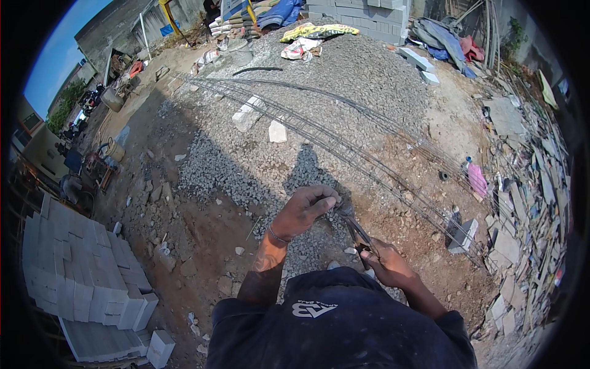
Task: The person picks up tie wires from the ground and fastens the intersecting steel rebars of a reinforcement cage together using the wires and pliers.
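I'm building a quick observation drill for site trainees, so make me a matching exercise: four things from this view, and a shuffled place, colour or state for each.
Column one:
1. Right hand
2. Left hand
3. Stacked grey blocks
4. Yellow sack

Column two:
A. At the picture's lower left
B. Closed around a dark hand tool
C. On top of the gravel heap
D. Bracelet at its wrist

Pairs: 1-B, 2-D, 3-A, 4-C.
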`<state>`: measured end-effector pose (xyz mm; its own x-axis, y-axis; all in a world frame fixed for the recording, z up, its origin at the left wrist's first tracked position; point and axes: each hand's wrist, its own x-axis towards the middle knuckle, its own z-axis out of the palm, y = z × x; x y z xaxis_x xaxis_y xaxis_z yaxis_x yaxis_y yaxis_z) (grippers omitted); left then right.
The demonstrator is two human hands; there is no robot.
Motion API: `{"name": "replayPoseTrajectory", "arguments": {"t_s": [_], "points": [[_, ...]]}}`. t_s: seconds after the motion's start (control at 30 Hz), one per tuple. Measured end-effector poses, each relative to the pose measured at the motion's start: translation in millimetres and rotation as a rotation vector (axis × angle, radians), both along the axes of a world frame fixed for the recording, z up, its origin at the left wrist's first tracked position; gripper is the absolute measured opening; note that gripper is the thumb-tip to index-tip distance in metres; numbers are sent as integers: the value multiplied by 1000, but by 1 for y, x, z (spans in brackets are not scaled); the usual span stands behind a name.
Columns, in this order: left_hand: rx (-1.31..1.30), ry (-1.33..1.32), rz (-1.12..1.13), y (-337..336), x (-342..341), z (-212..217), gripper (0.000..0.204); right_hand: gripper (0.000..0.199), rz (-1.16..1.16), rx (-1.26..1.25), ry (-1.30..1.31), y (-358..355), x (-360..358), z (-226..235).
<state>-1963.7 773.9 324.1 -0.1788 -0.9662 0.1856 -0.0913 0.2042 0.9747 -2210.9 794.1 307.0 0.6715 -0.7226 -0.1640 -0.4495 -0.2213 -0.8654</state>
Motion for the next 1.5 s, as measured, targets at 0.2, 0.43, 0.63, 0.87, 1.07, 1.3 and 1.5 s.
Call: {"name": "replayPoseTrajectory", "arguments": {"t_s": [0.2,0.43,0.63,0.87,1.07,1.3,1.5], "points": [[-41,-117,8,-14,-2,4,18,30,1,24,-30,-7,-2,2],[-94,-183,100,2,26,4,13,25,156,-75,-117,-14,22,-9],[-183,-315,202,17,36,-1,11,33,69,3,-67,-16,32,-34],[-447,-1019,617,68,51,-57,10,35,433,-378,207,-35,64,-44],[-225,-1156,572,79,58,-50,10,33,595,-376,355,-51,79,-71],[31,436,308,91,59,-75,19,38,511,-286,-135,-34,83,-75],[-9,78,435,88,52,-65,20,39,393,-133,-160,-11,70,-72]]}}
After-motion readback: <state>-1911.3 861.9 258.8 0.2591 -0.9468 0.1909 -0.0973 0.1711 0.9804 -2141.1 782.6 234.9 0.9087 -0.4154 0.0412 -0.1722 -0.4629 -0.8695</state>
